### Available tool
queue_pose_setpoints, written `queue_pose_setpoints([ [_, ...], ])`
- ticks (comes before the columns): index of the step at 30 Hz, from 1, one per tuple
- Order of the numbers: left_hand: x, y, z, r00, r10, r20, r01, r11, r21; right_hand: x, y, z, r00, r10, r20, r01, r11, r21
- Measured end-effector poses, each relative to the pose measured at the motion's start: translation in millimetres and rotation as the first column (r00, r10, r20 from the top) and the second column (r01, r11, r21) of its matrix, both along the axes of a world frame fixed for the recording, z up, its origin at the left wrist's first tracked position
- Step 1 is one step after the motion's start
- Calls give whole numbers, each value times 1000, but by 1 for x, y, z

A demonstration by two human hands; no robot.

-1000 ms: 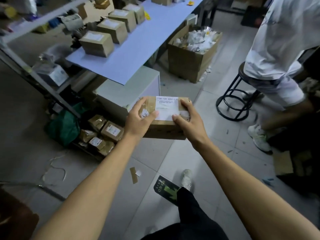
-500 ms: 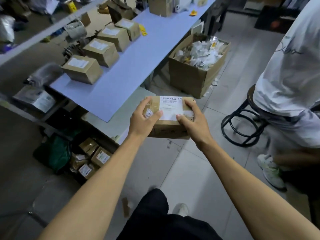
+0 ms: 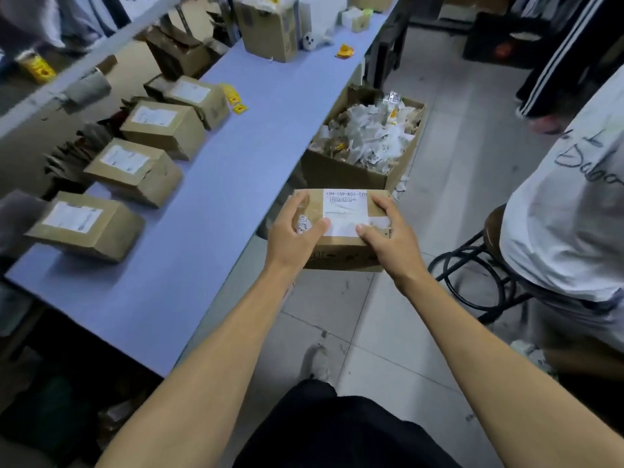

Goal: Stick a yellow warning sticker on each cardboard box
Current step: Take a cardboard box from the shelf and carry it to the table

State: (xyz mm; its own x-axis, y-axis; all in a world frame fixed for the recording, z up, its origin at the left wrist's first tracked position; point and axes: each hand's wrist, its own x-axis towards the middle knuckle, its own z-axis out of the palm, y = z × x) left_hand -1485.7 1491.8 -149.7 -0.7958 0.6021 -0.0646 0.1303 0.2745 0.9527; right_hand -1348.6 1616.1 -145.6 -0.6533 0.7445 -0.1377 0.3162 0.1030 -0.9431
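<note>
I hold a cardboard box (image 3: 344, 248) with a white shipping label in the air beside the blue table (image 3: 216, 204). My left hand (image 3: 295, 231) grips its left side and my right hand (image 3: 388, 234) grips its right side, thumbs on top. Several labelled cardboard boxes stand in a row along the table's left side; the nearest box (image 3: 84, 228) is at the near end and the farthest box (image 3: 196, 96) is further back. Yellow warning stickers (image 3: 234, 99) lie on the table next to the farthest box.
A big open carton (image 3: 337, 170) full of crumpled paper stands on the floor beyond the held box. A person in a white shirt (image 3: 567, 211) sits on a black stool (image 3: 479, 265) at the right. A taller box (image 3: 270, 28) stands at the table's far end.
The view has risen and moved toward the table; the held box now sits level with the table's right edge. Both hands keep the same grip.
</note>
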Motion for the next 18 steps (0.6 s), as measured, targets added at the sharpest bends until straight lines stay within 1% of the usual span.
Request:
queue_pose_setpoints([
  [3, -44, 45, -6, 998, -44, -45, 42, 998, -44, -36, 38, 0, 999, -38, -6, 38, 999, -15],
  [8, -100, 114, -11, 997, -68, -42, 66, 997, -48, -88, 105, 0, 999, -47, -26, 47, 999, -23],
  [12, -138, 173, -15, 999, -24, -41, 21, 997, -74, -134, 166, -3, 998, -45, -35, 44, 998, -34],
  [18, -178, 256, -14, 996, 90, -7, -90, 993, -79, -191, 264, -11, 999, 44, -11, -44, 999, -31],
])
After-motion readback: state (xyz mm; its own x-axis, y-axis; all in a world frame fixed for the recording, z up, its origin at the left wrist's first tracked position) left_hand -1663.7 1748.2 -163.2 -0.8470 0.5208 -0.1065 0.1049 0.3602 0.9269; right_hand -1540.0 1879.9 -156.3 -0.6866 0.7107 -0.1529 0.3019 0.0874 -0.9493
